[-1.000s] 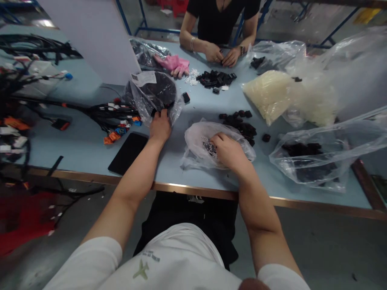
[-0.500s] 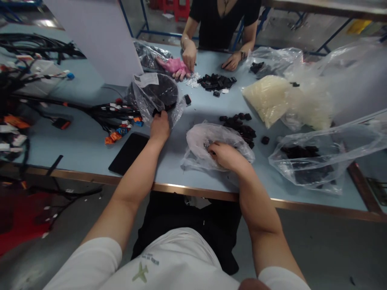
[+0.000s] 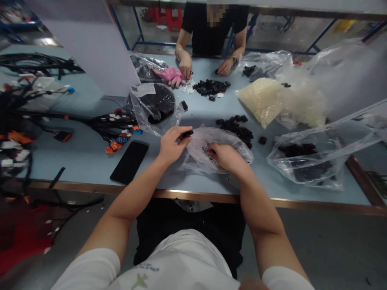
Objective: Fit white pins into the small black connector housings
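Observation:
Between the thumb and fingers of my left hand [image 3: 173,146] is a black connector housing [image 3: 186,134], held just left of an open clear bag [image 3: 196,141]. My right hand [image 3: 224,156] reaches into that bag, its fingers bent among small whitish pieces [image 3: 206,147]; what they pinch, if anything, is hidden. Behind my left hand lies a clear bag of black parts [image 3: 160,98] with a white label. A single black connector [image 3: 184,105] rests beside it. Past the open bag is a pile of black connectors [image 3: 237,131].
A phone [image 3: 130,162] lies left of my forearm, near wire harnesses [image 3: 102,123] with coloured plugs. Bags of cream-coloured parts [image 3: 260,100] and black parts [image 3: 302,161] stand on the right. Across the table, a person's hands [image 3: 185,66] work beside another connector pile [image 3: 211,87].
My left hand has come out of the labelled bag and moved right and nearer, with a black connector housing in its fingers. My right hand stays in the open bag.

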`<state>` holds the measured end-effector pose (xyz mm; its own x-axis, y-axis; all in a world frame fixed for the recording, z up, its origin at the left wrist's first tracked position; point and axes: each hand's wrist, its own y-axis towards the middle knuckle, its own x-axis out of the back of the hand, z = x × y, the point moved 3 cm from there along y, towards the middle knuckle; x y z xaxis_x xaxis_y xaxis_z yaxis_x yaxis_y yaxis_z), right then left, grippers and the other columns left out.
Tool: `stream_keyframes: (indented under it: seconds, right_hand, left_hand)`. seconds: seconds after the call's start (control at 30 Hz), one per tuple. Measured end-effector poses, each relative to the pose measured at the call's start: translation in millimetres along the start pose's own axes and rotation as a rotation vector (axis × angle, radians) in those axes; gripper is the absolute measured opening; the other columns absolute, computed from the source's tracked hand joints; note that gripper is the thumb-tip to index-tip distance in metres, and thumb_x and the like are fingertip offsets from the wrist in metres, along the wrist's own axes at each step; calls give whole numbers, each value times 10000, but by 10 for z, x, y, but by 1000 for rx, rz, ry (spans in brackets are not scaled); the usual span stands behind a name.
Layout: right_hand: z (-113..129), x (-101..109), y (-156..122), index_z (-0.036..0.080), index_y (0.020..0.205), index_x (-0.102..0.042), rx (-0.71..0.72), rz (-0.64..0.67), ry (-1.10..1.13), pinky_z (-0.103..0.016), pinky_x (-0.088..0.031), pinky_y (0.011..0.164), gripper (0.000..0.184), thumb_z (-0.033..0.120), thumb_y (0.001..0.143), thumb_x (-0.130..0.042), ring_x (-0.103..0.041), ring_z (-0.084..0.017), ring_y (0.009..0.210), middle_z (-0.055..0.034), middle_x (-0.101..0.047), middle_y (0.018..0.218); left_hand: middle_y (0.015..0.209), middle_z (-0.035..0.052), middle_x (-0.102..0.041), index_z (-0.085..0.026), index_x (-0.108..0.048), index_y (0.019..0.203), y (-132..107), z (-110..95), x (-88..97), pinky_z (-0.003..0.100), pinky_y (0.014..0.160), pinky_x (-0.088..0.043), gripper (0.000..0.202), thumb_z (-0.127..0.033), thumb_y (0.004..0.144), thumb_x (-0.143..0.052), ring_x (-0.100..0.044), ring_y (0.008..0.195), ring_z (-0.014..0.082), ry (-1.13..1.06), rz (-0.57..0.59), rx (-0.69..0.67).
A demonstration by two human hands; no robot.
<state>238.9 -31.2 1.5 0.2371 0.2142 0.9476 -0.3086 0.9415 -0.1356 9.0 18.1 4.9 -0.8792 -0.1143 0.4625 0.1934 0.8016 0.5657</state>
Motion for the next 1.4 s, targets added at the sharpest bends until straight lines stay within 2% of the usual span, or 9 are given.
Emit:
stream_keyframes:
  seconds: [0.13,0.27,0.4,0.5,0.63,1.0,1.17,1.3,1.4]
  right_hand:
    - [-12,5,3,166,1077,-745,28,-39,90,-316,-443,761,136,205,1034,-622,-734,-240,891,-117,-821,1013]
    - [-109,-28,23,186,1044,-771,72,-171,256,-331,-506,860,157,142,978,-636,-740,-250,955,-106,-823,1048]
    - [-171,-27,25,198,1068,-791,78,-272,342,-353,-537,905,181,151,956,-657,-747,-263,997,-107,-825,1061]
    - [-167,-31,19,192,1057,-796,88,-249,315,-360,-539,899,187,139,946,-656,-746,-269,984,-116,-822,1054]
    - [-136,-51,6,186,1096,-788,103,-153,243,-358,-530,867,234,113,938,-631,-745,-273,969,-127,-821,1091]
    - [-171,-70,42,195,1015,-811,86,-164,258,-377,-551,881,213,109,941,-631,-750,-272,959,-126,-823,1049]
    - [-127,44,-29,226,966,-798,141,-375,431,-359,-571,877,207,99,904,-647,-750,-233,936,-67,-823,975]
    - [-66,146,-138,255,955,-789,108,-578,646,-320,-569,779,94,207,904,-726,-721,-185,828,-15,-801,902]
    - [-29,165,-176,258,921,-796,74,-631,730,-308,-558,739,36,274,905,-767,-704,-171,792,-7,-789,871]
  left_hand:
    - [1048,70,-819,-228,-826,1129,-132,-113,-120,309,836,-617,388,-539,899,-845,-768,928,203,-299,61,106]
    - [1058,65,-826,-231,-825,1115,-185,-153,-171,307,866,-638,411,-509,828,-922,-784,942,195,-547,79,213]
    - [927,31,-807,-252,-827,1176,-209,-167,-205,270,737,-630,419,-469,830,-923,-745,754,144,-670,138,321]
    - [990,52,-820,-241,-845,1148,-224,-171,-231,282,768,-640,380,-430,827,-921,-763,818,162,-677,178,370]
    - [1104,68,-827,-232,-835,1138,-232,-177,-235,319,887,-649,405,-401,785,-938,-783,984,203,-662,133,344]
    - [1004,52,-820,-211,-826,1017,-227,-158,-240,309,846,-635,266,-313,782,-897,-781,925,194,-565,118,333]
    - [998,46,-819,-218,-827,1034,-247,-159,-251,291,824,-618,275,-336,797,-898,-770,898,181,-539,147,308]
    - [922,30,-806,-212,-805,995,-278,-173,-266,282,774,-609,271,-387,811,-897,-741,804,165,-448,174,266]
    - [914,22,-807,-219,-802,978,-292,-188,-272,285,782,-602,232,-378,830,-885,-742,800,166,-350,169,215]
